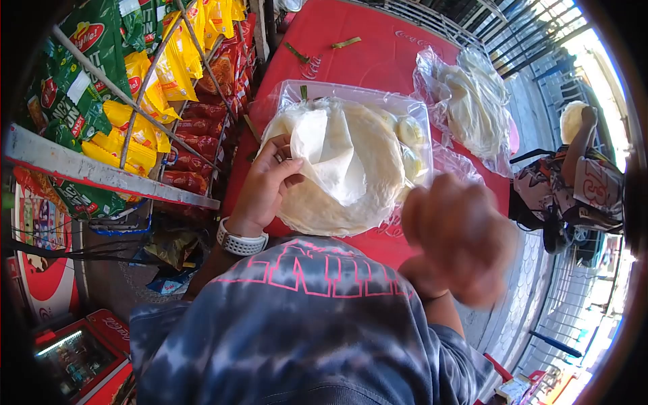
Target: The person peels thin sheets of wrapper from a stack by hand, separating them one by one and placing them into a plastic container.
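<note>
My left hand [266, 179], with a white watch on the wrist, pinches the lifted edge of a thin, pale round wrapper [327, 145]. That wrapper is partly folded back over a stack of similar wrappers [368, 209]. Beneath the stack lies a clear plastic sheet or tray [324, 88]; its exact form is hard to make out. Pale rounded pieces [410, 138] sit along its right side, under clear plastic. My right hand [462, 239] is raised to the right of the stack, smeared by motion, so its fingers and anything in them cannot be made out.
The red table [351, 20] carries several green strips [346, 43]. At its far right lies a clear plastic bag of pale wrappers [472, 101]. Snack packets [172, 61] hang behind a metal rack bar [115, 169] on the left. Another person [574, 175] is at the right.
</note>
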Tool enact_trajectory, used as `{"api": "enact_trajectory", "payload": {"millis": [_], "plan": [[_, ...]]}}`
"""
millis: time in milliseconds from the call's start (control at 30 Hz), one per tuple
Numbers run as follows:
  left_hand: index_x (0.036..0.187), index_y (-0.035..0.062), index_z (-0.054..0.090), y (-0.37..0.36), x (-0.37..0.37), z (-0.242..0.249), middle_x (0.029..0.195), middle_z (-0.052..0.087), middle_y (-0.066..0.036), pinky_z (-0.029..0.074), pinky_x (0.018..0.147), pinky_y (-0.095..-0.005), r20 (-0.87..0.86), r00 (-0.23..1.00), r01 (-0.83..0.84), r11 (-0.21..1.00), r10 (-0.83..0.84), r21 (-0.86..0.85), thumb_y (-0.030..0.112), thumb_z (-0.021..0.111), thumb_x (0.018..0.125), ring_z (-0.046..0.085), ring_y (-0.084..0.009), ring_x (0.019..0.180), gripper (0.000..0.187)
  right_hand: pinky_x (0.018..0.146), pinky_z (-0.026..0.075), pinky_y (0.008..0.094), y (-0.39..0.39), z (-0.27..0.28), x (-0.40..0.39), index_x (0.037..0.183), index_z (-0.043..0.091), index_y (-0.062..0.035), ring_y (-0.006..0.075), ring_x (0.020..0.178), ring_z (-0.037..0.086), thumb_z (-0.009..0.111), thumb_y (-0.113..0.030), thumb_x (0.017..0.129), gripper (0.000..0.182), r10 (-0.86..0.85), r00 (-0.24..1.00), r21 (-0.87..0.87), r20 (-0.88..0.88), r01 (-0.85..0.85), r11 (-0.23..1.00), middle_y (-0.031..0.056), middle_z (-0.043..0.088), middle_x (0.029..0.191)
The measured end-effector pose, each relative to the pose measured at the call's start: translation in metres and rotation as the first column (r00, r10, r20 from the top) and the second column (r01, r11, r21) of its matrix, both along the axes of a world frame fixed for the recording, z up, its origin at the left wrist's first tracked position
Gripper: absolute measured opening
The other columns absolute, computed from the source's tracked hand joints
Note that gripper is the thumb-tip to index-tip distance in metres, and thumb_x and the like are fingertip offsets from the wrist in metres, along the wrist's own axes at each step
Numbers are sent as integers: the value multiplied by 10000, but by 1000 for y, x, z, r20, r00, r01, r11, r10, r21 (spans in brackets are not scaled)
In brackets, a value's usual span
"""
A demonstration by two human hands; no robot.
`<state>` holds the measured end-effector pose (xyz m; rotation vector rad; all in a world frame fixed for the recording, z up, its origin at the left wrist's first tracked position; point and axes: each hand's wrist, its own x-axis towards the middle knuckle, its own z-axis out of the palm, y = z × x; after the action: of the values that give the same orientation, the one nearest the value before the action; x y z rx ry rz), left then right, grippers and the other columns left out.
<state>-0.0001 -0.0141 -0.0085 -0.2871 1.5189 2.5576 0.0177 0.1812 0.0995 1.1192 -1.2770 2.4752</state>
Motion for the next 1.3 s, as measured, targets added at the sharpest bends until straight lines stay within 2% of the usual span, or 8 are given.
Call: {"api": "enact_trajectory", "payload": {"millis": [67, 200, 667, 900, 1000, 1133, 1200, 1300], "plan": [[1088, 88, 431, 1, 0, -1, 931, 489, 5, 400, 712, -222, 32, 999, -17, 1000, 16, 14, 62, 516, 788, 479, -78, 849, 313, 520, 367, 231, 11, 23, 42, 625, 560, -71, 139, 519, 418, 508, -162, 806, 209, -21, 988, -177, 151, 48, 983, 51, 465, 648], [1072, 95, 439, -1, 0, -5, 920, 488, 14, 393, 710, -217, 80, 996, 26, 999, -27, 18, 74, 518, 790, 475, -69, 833, 293, 500, 343, 219, 21, 43, 25, 698, 546, -73, 126, 524, 412, 487, -171, 816, 164, 207, 918, -86, -338, -250, 964, 34, 450, 640], [1037, 101, 453, 0, 2, -6, 912, 497, 26, 394, 705, -207, 81, 995, 56, 998, -59, 34, 90, 519, 796, 478, -58, 824, 251, 432, 260, 178, 26, 58, 29, 954, 497, -82, 78, 541, 394, 414, -203, 850, 179, 394, 690, 25, -608, -479, 878, -25, 399, 611], [1029, 86, 450, -1, -2, -3, 900, 507, 11, 427, 732, -224, 54, 997, 50, 992, -57, 114, 65, 531, 790, 503, -76, 837, 253, 428, 269, 187, 22, 42, 16, 967, 543, -115, 84, 562, 393, 442, -167, 849, 164, 646, 415, 415, -641, -520, 747, -16, 437, 654], [1010, 73, 456, 0, -4, -3, 886, 505, 6, 440, 767, -232, 14, 999, 32, 990, -35, 139, 41, 535, 793, 509, -81, 838, 233, 568, 427, 285, 19, 28, -13, 767, 550, -54, 178, 646, 538, 575, -159, 764, 108, 811, 302, 711, -502, -389, 585, 51, 551, 742], [955, 54, 486, 1, -3, -5, 860, 505, 2, 452, 782, -235, -46, 997, 62, 988, -56, 140, 59, 559, 796, 521, -78, 809, 176, 612, 408, 236, -2, -41, -28, 872, 548, -12, 111, 732, 517, 557, -165, 808, 166, 100, 979, 669, 179, -196, 717, 39, 545, 806], [929, 45, 500, 2, -1, -4, 852, 510, 1, 455, 771, -232, -61, 995, 82, 990, -75, 117, 79, 571, 795, 522, -73, 787, 155, 701, 400, 230, -24, -72, -41, 968, 496, -21, 79, 772, 494, 567, -158, 806, 224, -208, 917, 731, 339, -119, 672, 22, 530, 856], [907, 33, 515, 7, 0, 2, 842, 523, -2, 451, 736, -221, -90, 993, 84, 996, -81, 31, 102, 577, 797, 520, -68, 766, 143, 636, 394, 195, -43, -102, -46, 922, 499, -9, 60, 716, 479, 580, -145, 804, 198, -21, 821, 312, 571, -193, 930, 1, 505, 742]]}}
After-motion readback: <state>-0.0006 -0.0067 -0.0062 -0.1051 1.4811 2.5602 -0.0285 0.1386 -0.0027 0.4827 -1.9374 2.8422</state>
